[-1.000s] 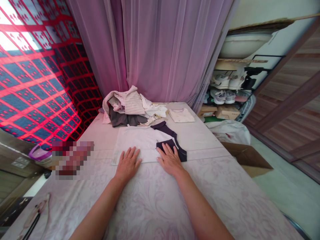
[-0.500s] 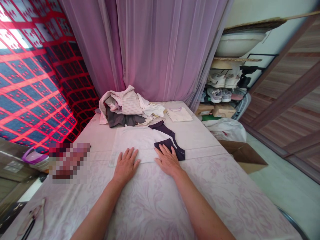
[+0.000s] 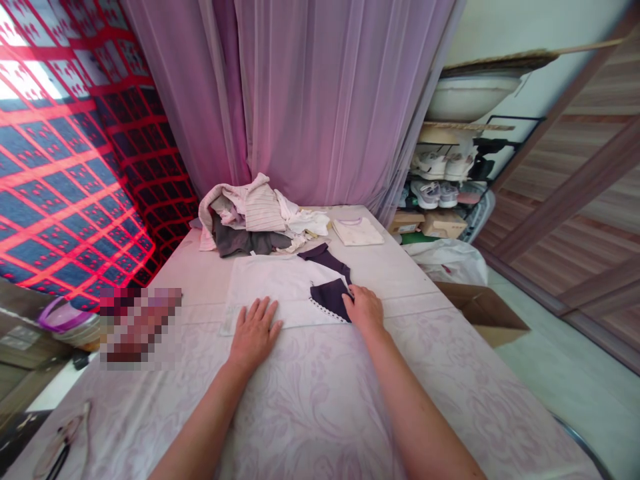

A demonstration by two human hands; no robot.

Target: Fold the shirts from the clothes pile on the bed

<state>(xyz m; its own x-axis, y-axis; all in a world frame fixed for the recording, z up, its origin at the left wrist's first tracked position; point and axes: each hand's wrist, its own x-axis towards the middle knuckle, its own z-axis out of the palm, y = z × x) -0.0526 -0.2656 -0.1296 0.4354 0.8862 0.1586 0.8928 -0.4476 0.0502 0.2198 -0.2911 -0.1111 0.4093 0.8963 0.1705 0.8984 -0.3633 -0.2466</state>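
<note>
A white T-shirt [image 3: 280,283] with dark sleeves and neck trim lies flat across the bed, its near sleeve [image 3: 330,295] edged with a dotted band. On the shirt's near left part rests my left hand [image 3: 254,333], palm down with the fingers spread. My right hand [image 3: 367,310] is at the right end, fingers curled over the dark neck and shoulder edge and thumb against the sleeve; its palm side is hidden. Beyond the shirt sits a folded cream top [image 3: 357,231]. To its left is a heap of rumpled clothes [image 3: 260,210].
The bed has a pale floral sheet [image 3: 310,400]. A cardboard box [image 3: 493,317] and a white plastic bag [image 3: 450,260] stand right of it, below a shoe rack [image 3: 450,177]. A purple-rimmed bucket [image 3: 65,320] is left. Glasses [image 3: 57,443] lie near left.
My right hand has slid right, from lying flat on the dark sleeve to the shirt's right edge, with its fingers now curled. The sleeve's dotted hem now shows. My left hand stays in place.
</note>
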